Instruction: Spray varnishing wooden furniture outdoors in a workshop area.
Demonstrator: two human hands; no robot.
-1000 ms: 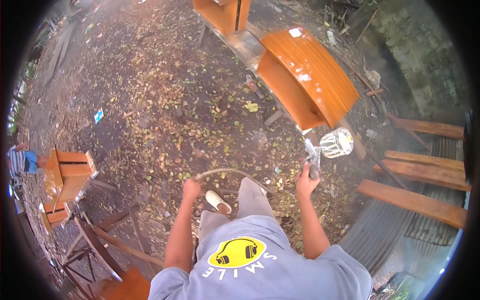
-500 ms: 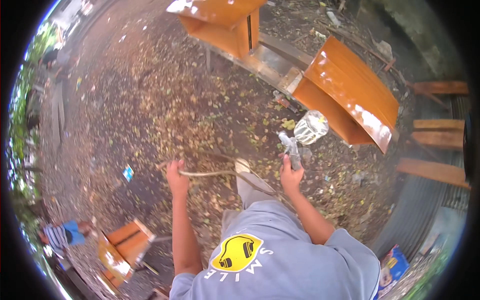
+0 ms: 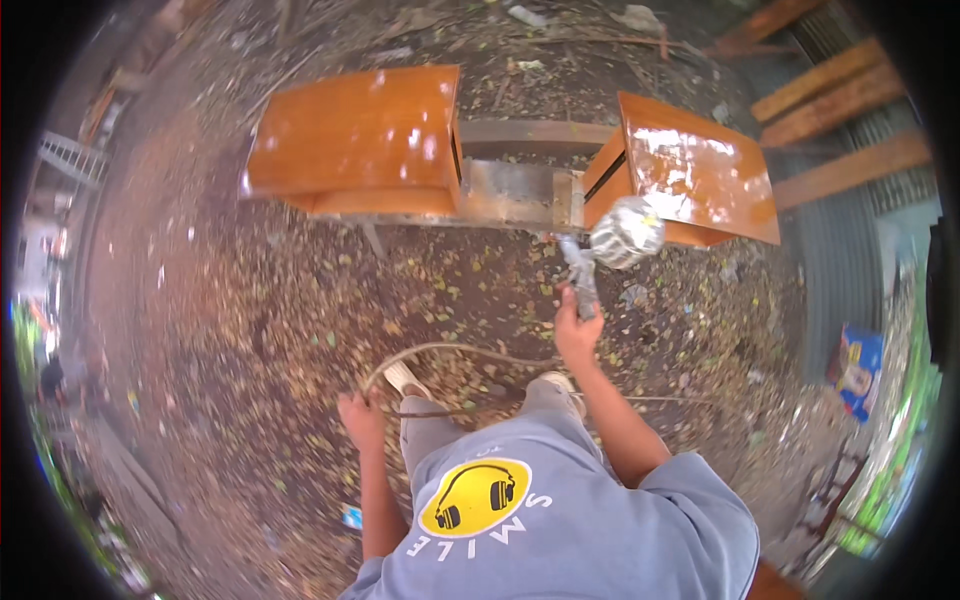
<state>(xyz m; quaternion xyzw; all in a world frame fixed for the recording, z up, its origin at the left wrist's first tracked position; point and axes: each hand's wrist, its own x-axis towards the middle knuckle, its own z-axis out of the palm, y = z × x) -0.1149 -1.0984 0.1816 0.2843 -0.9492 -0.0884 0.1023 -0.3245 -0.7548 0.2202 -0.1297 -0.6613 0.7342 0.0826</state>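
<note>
My right hand point(image 3: 578, 330) is closed round the handle of a grey spray gun point(image 3: 584, 278). The gun's shiny metal cup point(image 3: 627, 235) is in front of the near edge of the right varnished wooden piece point(image 3: 705, 165); whether they touch I cannot tell. In my closed left hand point(image 3: 362, 420) is a loop of thin brownish hose point(image 3: 445, 348), which runs in front of my legs toward the right. A second glossy orange-brown wooden piece point(image 3: 355, 135) rests farther left. Both pieces sit on a low plank bench point(image 3: 515, 190).
Dry leaves and litter cover the dirt ground point(image 3: 290, 330). Wooden boards point(image 3: 840, 95) lean at the far right beside corrugated metal sheet point(image 3: 845, 255). A blue printed bag point(image 3: 858, 370) lies at the right. Somebody blurred point(image 3: 75, 375) is at the left edge.
The view has turned right, so both wooden pieces now stand across the top. My left hand sits lower with the hose. The person and the small wooden piece at lower left have gone from view.
</note>
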